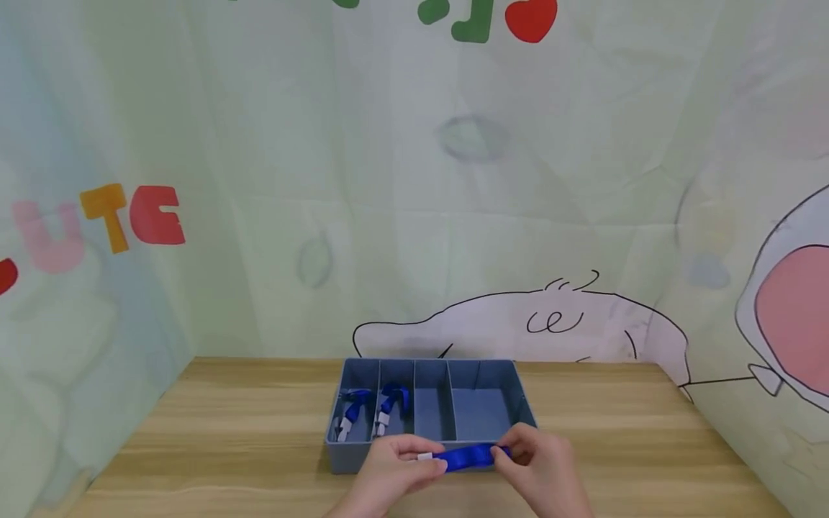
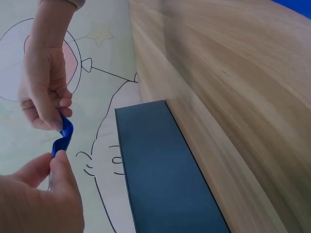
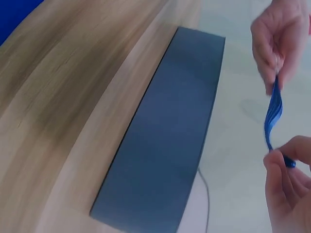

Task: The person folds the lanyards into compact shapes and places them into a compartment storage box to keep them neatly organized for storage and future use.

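A folded blue lanyard (image 1: 469,457) with a white end piece is stretched between my two hands, in front of the grey divided box (image 1: 363,459). My left hand (image 1: 400,471) pinches it near the white end, between thumb and fingers. At the other end my right hand (image 1: 545,464) pinches the blue strap. Layers of the strap (image 3: 274,110) show in the right wrist view, slightly twisted. Two similar blue lanyards with white ends lie in the box, one (image 1: 353,411) in the leftmost compartment, another (image 1: 392,403) in the compartment beside it.
The box stands on a wood-grain table (image 1: 259,432), near the printed curtain (image 1: 388,180) at the back. Its third compartment is narrow, and a wider one lies at the right. More curtain hangs along both sides.
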Demonstrator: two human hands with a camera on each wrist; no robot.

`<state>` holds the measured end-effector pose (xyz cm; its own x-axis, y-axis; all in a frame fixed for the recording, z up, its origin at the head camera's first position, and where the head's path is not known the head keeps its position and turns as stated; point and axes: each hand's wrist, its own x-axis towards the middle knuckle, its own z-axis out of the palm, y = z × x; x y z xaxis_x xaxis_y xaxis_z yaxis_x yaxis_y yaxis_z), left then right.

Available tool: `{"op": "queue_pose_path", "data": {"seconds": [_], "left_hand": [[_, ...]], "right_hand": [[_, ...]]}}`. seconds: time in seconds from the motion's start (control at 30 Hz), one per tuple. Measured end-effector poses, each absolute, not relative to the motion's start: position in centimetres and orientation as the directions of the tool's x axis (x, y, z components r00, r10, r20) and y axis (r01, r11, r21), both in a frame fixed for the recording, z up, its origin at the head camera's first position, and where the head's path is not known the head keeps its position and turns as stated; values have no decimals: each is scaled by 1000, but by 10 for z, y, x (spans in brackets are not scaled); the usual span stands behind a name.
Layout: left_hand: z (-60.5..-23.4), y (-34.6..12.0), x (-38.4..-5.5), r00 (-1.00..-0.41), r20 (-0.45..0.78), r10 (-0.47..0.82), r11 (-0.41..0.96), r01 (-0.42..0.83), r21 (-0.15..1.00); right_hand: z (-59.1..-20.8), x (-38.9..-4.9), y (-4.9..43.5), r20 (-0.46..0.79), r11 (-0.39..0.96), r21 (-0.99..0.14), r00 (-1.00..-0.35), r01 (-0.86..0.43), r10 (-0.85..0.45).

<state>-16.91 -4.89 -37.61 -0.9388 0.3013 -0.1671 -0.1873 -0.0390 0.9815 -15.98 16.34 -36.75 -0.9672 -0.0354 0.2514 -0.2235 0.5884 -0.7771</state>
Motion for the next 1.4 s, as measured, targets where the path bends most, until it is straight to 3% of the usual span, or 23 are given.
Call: {"op": "queue_pose_path", "data": {"seconds": [0.13,0.23,0.37,0.5,0.6,1.0,1.13,1.3,1.4], "left_hand": [[-375,-44,-169,-947,-145,288,-46,-165,985],[-374,-40,-168,-949,-127,288,-67,-152,986],[-373,-36,-167,-950,-104,295,-83,-134,987],[-371,-32,-165,-947,-102,305,-68,-129,989],[-370,-31,-162,-942,-102,319,-67,-130,989],[-366,-33,-162,-934,-55,353,-103,-97,990],[-363,-35,-161,-926,-42,375,-119,-93,989],[-363,-35,-160,-928,-21,371,-113,-67,991],[-362,-35,-160,-932,-21,361,-101,-62,993]], "right_hand": [[-364,-153,151,396,665,-689,-918,-289,11],[-361,-150,147,425,682,-663,-905,-310,2],[-358,-151,148,300,593,-761,-953,-264,-40],[-357,-153,152,108,375,-915,-987,-146,-120],[-358,-155,155,13,234,-971,-985,-54,-172],[-363,-159,159,-36,37,-999,-958,27,-284],[-365,-158,155,-27,38,-999,-975,19,-219],[-368,-158,146,32,156,-987,-999,-36,-30],[-367,-160,146,62,230,-971,-998,-59,5]]}}
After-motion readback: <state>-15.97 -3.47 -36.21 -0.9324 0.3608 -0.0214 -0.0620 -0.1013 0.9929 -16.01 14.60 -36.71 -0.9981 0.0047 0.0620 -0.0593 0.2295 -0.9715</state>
